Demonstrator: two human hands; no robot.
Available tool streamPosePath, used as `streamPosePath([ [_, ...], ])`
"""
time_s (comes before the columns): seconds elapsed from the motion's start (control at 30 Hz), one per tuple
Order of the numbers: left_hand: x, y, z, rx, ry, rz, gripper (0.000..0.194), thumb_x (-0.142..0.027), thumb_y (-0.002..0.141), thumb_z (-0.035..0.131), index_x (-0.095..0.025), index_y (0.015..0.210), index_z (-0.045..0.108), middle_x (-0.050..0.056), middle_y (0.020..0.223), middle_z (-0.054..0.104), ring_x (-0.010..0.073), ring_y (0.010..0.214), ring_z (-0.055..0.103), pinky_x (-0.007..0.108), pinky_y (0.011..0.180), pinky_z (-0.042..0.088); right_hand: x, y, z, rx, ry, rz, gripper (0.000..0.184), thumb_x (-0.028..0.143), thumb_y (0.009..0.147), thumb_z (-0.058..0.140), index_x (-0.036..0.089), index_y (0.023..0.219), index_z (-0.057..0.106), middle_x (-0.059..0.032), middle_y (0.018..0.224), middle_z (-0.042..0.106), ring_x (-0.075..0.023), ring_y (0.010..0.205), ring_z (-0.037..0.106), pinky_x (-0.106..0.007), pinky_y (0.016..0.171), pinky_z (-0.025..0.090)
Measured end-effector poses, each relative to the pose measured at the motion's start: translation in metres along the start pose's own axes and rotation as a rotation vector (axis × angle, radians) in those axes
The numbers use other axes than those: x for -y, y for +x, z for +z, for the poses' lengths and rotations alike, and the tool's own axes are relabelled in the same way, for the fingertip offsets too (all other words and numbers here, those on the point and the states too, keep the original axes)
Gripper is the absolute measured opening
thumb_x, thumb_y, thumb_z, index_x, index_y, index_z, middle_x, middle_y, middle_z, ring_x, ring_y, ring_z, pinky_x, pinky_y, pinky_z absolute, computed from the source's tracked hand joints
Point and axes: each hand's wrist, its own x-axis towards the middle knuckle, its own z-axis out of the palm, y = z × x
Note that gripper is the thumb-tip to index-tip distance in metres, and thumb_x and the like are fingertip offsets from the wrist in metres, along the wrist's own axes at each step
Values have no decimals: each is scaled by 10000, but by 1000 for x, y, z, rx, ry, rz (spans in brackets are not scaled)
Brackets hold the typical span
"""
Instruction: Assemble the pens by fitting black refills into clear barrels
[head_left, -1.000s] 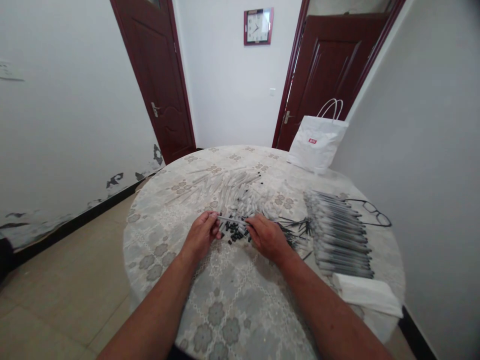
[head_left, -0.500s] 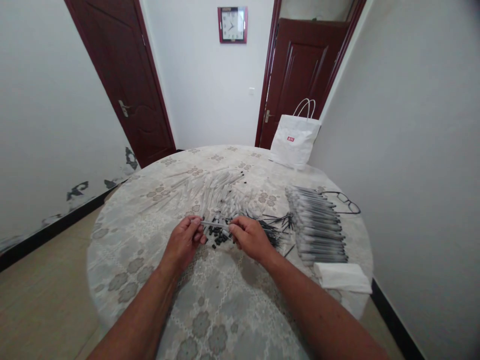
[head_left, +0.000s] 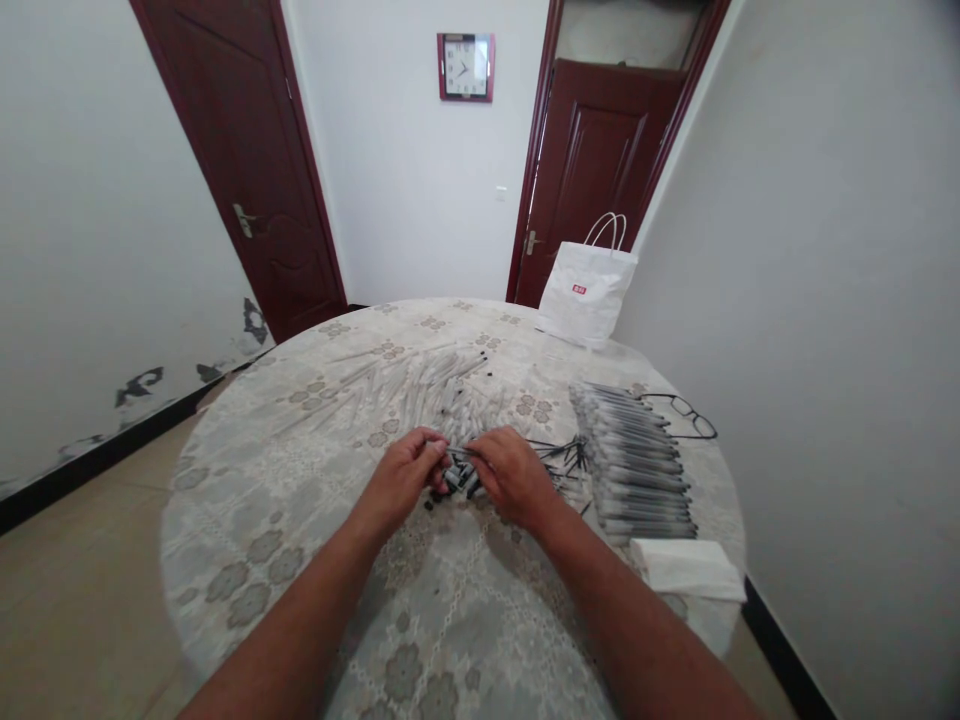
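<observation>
My left hand (head_left: 409, 475) and my right hand (head_left: 511, 472) are close together over the middle of the table, pinching a thin pen (head_left: 457, 450) that lies level between them. The left fingers close on one end, the right fingers on the other; most of the pen is hidden. Just beneath are small black pen plugs (head_left: 432, 500), partly covered by my hands. Beyond them spreads a loose pile of clear pen barrels (head_left: 420, 385). To the right of my right hand lie thin black refills (head_left: 559, 455). Farther right, many filled pens (head_left: 637, 465) lie side by side in a row.
A round table with a flowered tablecloth (head_left: 300, 560) carries everything. A white paper bag (head_left: 589, 295) stands at the back right. Black-framed glasses (head_left: 694, 422) lie by the pen row, and a folded white sheet (head_left: 688, 570) is at the right front.
The camera view has swung right, shifting the scene left. My hands have drawn closer together along the pen, so less of it shows between them.
</observation>
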Motion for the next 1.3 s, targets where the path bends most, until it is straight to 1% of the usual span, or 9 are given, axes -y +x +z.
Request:
streamPosePath([
  [0.1, -9, 11, 10, 58, 96, 34, 280, -437, 855, 568, -189, 983, 593, 13, 803, 692, 132, 539, 602, 262, 541, 479, -5, 7, -9, 49, -213, 22, 188, 248, 990, 492, 210, 1058, 663, -78, 986, 649, -219, 1002, 529, -339, 938, 403],
  [0.17, -9, 17, 9, 29, 208, 89, 287, -435, 879, 523, -200, 1022, 602, 21, 837, 713, 132, 522, 589, 259, 517, 454, -15, 13, -17, 77, -353, 94, 178, 238, 987, 487, 208, 988, 663, -84, 977, 640, -230, 1015, 522, -340, 940, 401],
  [0.27, 0, 23, -6, -137, 424, 211, 280, -437, 922, 467, -213, 985, 623, 16, 830, 719, 144, 566, 604, 271, 583, 464, -41, 26, -26, 125, -535, 303, 195, 192, 985, 454, 194, 995, 649, -109, 1025, 620, -235, 1058, 541, -319, 924, 416],
  [0.33, 9, 25, -19, -252, 566, 288, 271, -424, 933, 463, -215, 935, 636, 17, 813, 716, 168, 683, 652, 284, 689, 479, -64, 35, -27, 193, -607, 547, 250, 126, 980, 410, 187, 1089, 627, -116, 1076, 602, -200, 988, 609, -284, 866, 445],
  [0.4, 18, 26, -31, -300, 699, 346, 263, -402, 940, 461, -214, 920, 643, 23, 787, 708, 186, 748, 667, 293, 746, 473, -88, 43, -24, 224, -626, 631, 283, 80, 964, 396, 158, 1102, 630, -137, 1075, 602, -195, 939, 653, -278, 829, 466],
  [0.47, 25, 28, -38, -294, 802, 393, 264, -382, 953, 444, -209, 941, 644, 36, 800, 709, 196, 763, 670, 296, 747, 467, -108, 49, -18, 242, -639, 684, 301, 64, 959, 388, 137, 1101, 642, -159, 1090, 606, -207, 975, 668, -277, 832, 478],
  [0.67, 31, 30, -41, -265, 1013, 512, 269, -337, 989, 393, -205, 938, 622, 64, 848, 700, 212, 782, 663, 308, 747, 445, -146, 56, 1, 300, -648, 775, 305, 62, 941, 418, 95, 1102, 675, -214, 1110, 638, -225, 1009, 689, -293, 856, 502],
  [0.97, 35, 31, -43, -250, 1041, 523, 239, -323, 986, 402, -219, 943, 613, 64, 849, 695, 209, 783, 657, 299, 750, 445, -146, 59, 19, 307, -665, 711, 338, 91, 972, 381, 116, 1156, 663, -215, 1156, 641, -227, 1078, 658, -319, 897, 499],
  [1.3, 38, 33, -45, -244, 1055, 540, 236, -328, 978, 417, -214, 937, 619, 62, 838, 691, 209, 759, 648, 295, 724, 433, -141, 54, 16, 275, -675, 725, 329, 77, 958, 393, 81, 1143, 666, -232, 1158, 625, -233, 1065, 650, -306, 874, 500],
])
